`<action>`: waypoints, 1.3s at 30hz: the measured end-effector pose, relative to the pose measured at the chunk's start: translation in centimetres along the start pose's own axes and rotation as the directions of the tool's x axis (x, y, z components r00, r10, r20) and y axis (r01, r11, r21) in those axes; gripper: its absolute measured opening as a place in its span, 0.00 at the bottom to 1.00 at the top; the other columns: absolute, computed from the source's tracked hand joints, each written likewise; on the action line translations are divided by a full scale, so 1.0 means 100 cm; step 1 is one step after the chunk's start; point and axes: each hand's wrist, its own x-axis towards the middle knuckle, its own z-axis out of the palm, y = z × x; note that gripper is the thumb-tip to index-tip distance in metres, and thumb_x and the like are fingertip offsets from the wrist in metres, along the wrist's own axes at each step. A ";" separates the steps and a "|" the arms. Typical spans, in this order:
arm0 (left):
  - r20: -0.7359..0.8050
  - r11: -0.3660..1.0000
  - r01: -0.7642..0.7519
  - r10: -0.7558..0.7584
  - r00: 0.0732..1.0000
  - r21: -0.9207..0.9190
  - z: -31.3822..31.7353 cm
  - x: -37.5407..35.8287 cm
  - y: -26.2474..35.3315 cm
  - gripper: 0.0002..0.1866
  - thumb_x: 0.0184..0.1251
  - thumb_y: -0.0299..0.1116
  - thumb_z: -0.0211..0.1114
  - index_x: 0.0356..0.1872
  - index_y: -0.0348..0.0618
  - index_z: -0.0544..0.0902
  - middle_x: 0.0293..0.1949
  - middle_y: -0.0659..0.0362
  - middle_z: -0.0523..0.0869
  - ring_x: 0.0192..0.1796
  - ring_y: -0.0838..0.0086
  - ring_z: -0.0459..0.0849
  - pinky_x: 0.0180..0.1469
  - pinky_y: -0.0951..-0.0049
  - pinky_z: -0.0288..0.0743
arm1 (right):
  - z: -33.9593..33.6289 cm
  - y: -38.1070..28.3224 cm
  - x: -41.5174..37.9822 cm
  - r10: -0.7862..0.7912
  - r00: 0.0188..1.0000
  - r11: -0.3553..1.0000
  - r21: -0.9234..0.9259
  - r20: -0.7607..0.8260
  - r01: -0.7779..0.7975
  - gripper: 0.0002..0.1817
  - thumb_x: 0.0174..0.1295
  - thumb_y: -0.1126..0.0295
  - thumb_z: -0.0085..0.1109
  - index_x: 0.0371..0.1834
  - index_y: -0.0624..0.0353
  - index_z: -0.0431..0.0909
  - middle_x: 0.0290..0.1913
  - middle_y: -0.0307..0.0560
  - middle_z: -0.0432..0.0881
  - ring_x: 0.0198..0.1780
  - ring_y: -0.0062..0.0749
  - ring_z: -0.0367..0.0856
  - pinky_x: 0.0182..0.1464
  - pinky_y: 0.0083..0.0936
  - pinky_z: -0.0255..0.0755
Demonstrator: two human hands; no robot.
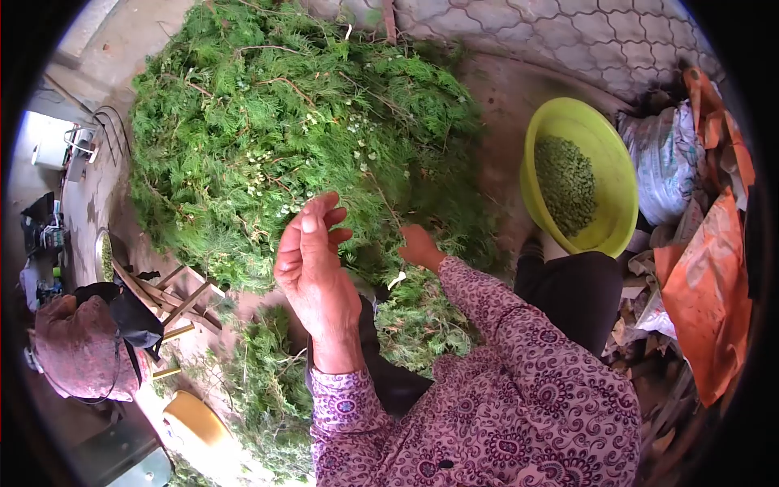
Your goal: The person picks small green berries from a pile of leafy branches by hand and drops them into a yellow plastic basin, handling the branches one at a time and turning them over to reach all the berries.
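Observation:
My left hand [312, 272] is raised in front of the pile of green conifer branches [300, 122]. Its fingers are curled in and the thumb lies close to them; whatever may be inside the palm is hidden. To its right, my right hand [420, 247] is closed at the lower end of a thin brown-stemmed conifer branch [383, 195], which reaches up across the pile. Small pale green cones [260, 172] dot the foliage. More cut branches [426, 316] lie below my hands, between the legs.
At right, a yellow-green basin [535, 187] holds many small green cones [568, 183], beside a white woven sack [661, 162] and orange sacking [706, 300]. A wooden stool frame [182, 296], draped clothing [85, 349] and a yellow container [195, 418] stand at left.

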 end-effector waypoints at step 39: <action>0.880 0.929 0.168 -0.367 0.300 0.330 0.053 -0.036 -0.029 0.20 0.58 0.33 0.63 0.52 0.41 0.73 0.43 0.64 0.78 0.43 0.82 0.72 0.47 0.79 0.68 | -0.361 -0.109 -0.196 -0.052 0.966 0.590 0.772 -0.254 0.235 0.21 0.52 0.57 0.59 0.42 0.62 0.73 0.26 0.32 0.70 0.20 0.11 0.62 0.21 0.12 0.54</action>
